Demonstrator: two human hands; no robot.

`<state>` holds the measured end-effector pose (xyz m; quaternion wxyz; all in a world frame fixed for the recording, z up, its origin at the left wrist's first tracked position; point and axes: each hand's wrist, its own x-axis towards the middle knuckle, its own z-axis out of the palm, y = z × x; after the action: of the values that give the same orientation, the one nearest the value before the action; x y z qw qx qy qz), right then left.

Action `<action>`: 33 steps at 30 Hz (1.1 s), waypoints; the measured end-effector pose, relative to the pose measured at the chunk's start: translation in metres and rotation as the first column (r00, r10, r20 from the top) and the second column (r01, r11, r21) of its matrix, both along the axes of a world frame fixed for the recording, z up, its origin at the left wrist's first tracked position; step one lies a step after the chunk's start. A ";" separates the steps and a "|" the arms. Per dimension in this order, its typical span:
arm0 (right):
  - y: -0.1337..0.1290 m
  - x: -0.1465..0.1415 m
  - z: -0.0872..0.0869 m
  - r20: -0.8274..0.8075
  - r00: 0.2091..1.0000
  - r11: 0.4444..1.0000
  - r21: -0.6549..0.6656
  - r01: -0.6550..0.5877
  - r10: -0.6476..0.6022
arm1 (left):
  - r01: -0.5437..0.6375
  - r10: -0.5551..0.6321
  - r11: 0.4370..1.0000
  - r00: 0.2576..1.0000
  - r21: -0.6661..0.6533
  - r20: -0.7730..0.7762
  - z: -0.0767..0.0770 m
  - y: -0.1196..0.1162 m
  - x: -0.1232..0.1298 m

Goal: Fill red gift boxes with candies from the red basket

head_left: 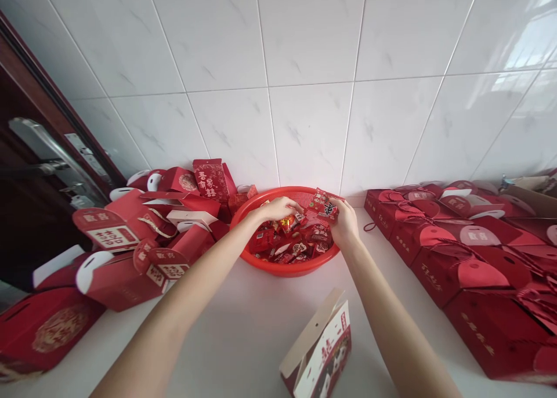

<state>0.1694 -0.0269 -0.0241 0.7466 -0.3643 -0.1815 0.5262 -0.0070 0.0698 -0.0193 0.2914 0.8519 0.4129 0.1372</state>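
Observation:
A red plastic basket [278, 270] stands against the wall, filled with small red-wrapped sweets [300, 248]. My left hand [278, 207] reaches over its left side, fingers bent down among the packets; what lies between the fingertips is hidden. At the basket's right rim, my right hand [344, 221] is closed on red snack packets [324, 205] with dark and white print, held up above the other sweets. Nearer to me, between my forearms, an upright gift box [326, 351] in red and white has its top flaps standing up.
On the left, red gift boxes [122, 282] lie in a loose pile, some with raised flaps. Rows of closed red boxes [435, 270] with cords fill the right side. Behind is a tiled wall [308, 125]; a dark door with a metal handle [52, 148] stands far left.

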 end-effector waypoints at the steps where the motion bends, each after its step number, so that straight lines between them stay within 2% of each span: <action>1: 0.000 0.000 0.000 -0.001 1.000 1.000 -0.002 0.000 0.000 | 0.020 -0.019 1.000 0.997 0.017 -0.075 0.003 -0.006 -0.003; 4: 0.000 -0.001 0.001 0.000 1.000 1.000 -0.010 0.003 -0.003 | 0.113 -0.132 0.991 0.940 -0.077 -0.315 0.007 -0.027 -0.010; 7: -0.002 -0.001 0.002 0.007 1.000 1.000 -0.015 0.004 -0.004 | 0.177 -0.259 0.960 0.853 -0.216 -0.453 0.002 -0.049 -0.008; 9: -0.003 -0.002 0.003 0.016 1.000 1.000 -0.015 -0.001 0.001 | 0.182 -0.258 0.963 0.827 -0.197 -0.499 -0.005 -0.060 -0.002; 13: -0.004 -0.002 0.003 0.031 1.000 1.000 -0.011 -0.004 0.004 | 0.194 -0.194 0.979 0.816 -0.057 -0.545 -0.014 -0.069 0.016; 17: -0.004 -0.001 0.002 0.034 0.999 1.000 -0.006 -0.004 0.004 | 0.222 -0.178 0.974 0.857 0.034 -0.483 -0.015 -0.062 0.024; 20: -0.004 -0.001 0.001 0.034 0.999 1.000 -0.011 -0.007 0.008 | 0.122 -0.044 0.970 0.937 0.210 -0.346 -0.014 -0.046 0.018; 22: -0.004 -0.001 0.002 0.036 0.999 1.000 -0.015 -0.009 0.010 | 0.032 0.046 0.961 0.962 0.276 -0.271 -0.013 -0.035 0.011; 25: -0.005 -0.002 0.003 0.039 0.999 1.000 -0.017 -0.009 0.010 | 0.027 0.051 0.955 0.967 0.296 -0.250 -0.008 -0.025 0.002; 27: -0.005 -0.002 0.003 0.041 0.999 1.000 -0.018 -0.006 0.006 | 0.094 -0.005 0.946 0.961 0.311 -0.275 -0.004 -0.028 0.001; 28: -0.005 -0.002 0.003 0.042 0.999 1.000 -0.018 -0.004 0.004 | 0.163 -0.074 0.948 0.949 0.274 -0.308 -0.003 -0.032 0.002; 31: -0.004 -0.002 0.001 0.049 0.999 1.000 -0.018 0.002 -0.001 | 0.395 -0.349 0.919 0.830 0.016 -0.435 -0.003 -0.051 0.014; 32: -0.003 -0.001 0.001 0.051 0.999 1.000 -0.016 0.004 -0.003 | 0.424 -0.387 0.905 0.787 -0.035 -0.481 -0.005 -0.057 0.019; 33: -0.003 -0.001 0.000 0.053 0.999 1.000 -0.012 0.006 -0.006 | 0.422 -0.374 0.906 0.756 -0.037 -0.537 -0.006 -0.062 0.024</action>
<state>0.1680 -0.0300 -0.0237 0.7408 -0.3833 -0.1968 0.5153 0.0173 0.0081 -0.0255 0.1508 0.9359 0.2800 -0.1517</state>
